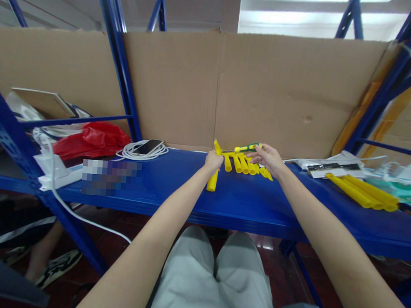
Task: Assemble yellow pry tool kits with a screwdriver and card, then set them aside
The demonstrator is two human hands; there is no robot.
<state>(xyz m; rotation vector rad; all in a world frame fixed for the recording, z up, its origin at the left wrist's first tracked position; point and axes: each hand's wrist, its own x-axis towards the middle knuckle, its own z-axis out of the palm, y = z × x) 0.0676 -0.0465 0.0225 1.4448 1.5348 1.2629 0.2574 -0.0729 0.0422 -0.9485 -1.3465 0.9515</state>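
My left hand (pixel 214 161) is closed around a yellow plastic piece with a tube-like lower end (pixel 212 183), held upright over the blue shelf top (pixel 178 182). In my right hand (pixel 269 159) is a screwdriver (pixel 248 148) with a green and yellow handle. Its shaft points left toward the piece in my left hand; whether the tip touches it I cannot tell. Between and behind my hands lies a row of several similar yellow pieces (pixel 242 165). Small flat yellow parts (pixel 266 174) lie just below my right hand.
At right lie long yellow tubes (pixel 364 192) beside a white and black package (pixel 338 167). At left are a coiled white cable (pixel 140 155), a phone (pixel 152 146) and a red bag (pixel 93 141). A cardboard panel (pixel 266 92) closes the back; blue posts (pixel 122 68) flank it.
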